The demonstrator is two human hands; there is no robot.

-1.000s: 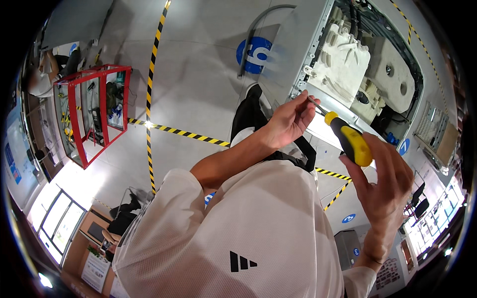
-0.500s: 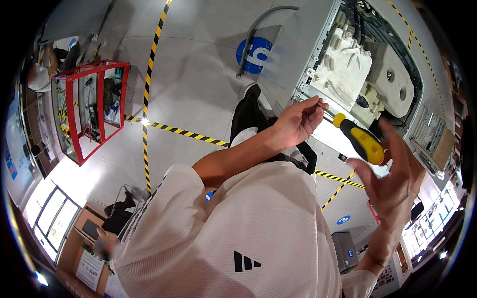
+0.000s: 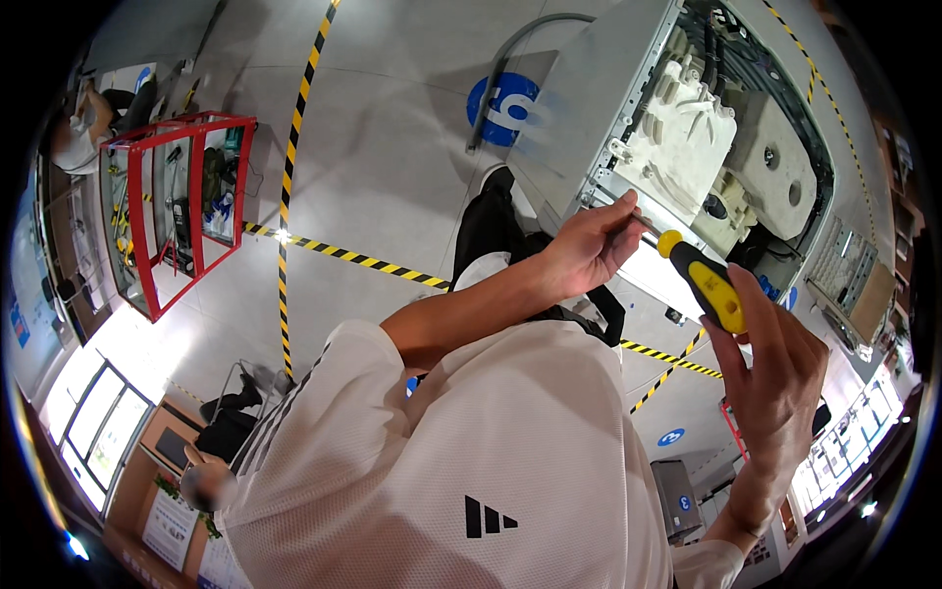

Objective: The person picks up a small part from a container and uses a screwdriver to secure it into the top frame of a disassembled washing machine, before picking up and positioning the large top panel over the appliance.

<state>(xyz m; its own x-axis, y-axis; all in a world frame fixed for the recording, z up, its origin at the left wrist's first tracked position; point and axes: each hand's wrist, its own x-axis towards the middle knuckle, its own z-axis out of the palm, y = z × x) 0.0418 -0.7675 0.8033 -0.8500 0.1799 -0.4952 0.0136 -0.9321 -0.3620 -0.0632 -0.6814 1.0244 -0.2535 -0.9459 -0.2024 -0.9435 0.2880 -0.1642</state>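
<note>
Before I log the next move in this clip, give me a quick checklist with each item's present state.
1. Right hand at the screwdriver handle: ok, thumb and fingers around its butt end.
2. Left hand guiding the shaft: ok, fingertips meet it beyond the yellow collar.
3. Screwdriver tip properly seated: cannot tell, the left fingers hide it.
4. Machine opening uncovered: ok, white parts show inside.
5. Red-framed rack clear of both hands: ok, well off to the left.
</note>
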